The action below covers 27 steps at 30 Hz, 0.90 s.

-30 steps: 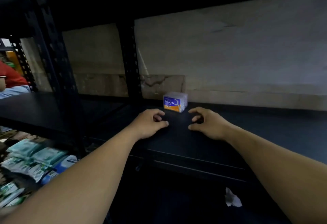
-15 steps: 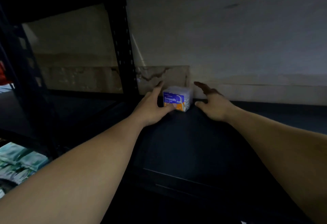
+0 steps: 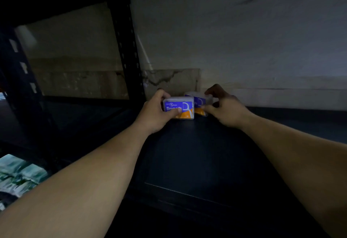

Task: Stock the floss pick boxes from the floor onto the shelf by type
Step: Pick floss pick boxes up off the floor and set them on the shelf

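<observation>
Two clear floss pick boxes with blue and orange "Smooth" labels stand at the back of the dark shelf [image 3: 187, 158], near the wall. My left hand [image 3: 155, 113] grips the front box [image 3: 181, 107], thumb across its label. My right hand [image 3: 223, 108] holds the second box [image 3: 200, 102], which sits just behind and to the right of the first and is partly hidden by it. The two boxes touch or nearly touch.
A black perforated upright post [image 3: 125, 49] rises just left of the boxes. Green-white packets [image 3: 16, 174] lie low at the left edge, below the shelf. A pale wall [image 3: 244, 40] closes off the back of the shelf.
Both hands have closed on the boxes. What looked like a single box is now two, the front one pulled slightly left and forward by my left hand. The camera moved closer.
</observation>
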Tool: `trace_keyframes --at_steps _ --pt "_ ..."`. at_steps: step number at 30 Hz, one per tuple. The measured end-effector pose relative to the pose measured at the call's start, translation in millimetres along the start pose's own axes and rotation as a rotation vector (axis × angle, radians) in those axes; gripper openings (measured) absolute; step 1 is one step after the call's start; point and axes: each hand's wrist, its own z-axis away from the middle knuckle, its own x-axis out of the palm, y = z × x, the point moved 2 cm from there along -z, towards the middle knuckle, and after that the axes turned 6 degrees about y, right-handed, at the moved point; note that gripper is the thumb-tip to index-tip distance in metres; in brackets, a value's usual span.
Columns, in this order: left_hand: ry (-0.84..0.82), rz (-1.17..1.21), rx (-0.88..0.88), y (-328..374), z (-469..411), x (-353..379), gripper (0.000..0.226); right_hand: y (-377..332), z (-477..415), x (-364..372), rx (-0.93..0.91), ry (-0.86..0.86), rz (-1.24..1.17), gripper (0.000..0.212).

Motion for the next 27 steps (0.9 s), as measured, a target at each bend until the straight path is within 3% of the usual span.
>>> trace_keyframes --at_steps 7,14,27 --pt "-0.038 -0.125 0.051 7 10 -2 0.055 -13 14 -6 0.036 0.008 0.095 0.067" --pt "-0.100 -0.266 0.022 28 42 -13 0.055 -28 52 -21 0.053 0.040 0.298 0.067" --pt "-0.155 -0.185 -0.030 88 157 -69 0.055 -77 160 -52 0.023 -0.016 0.147 0.057"
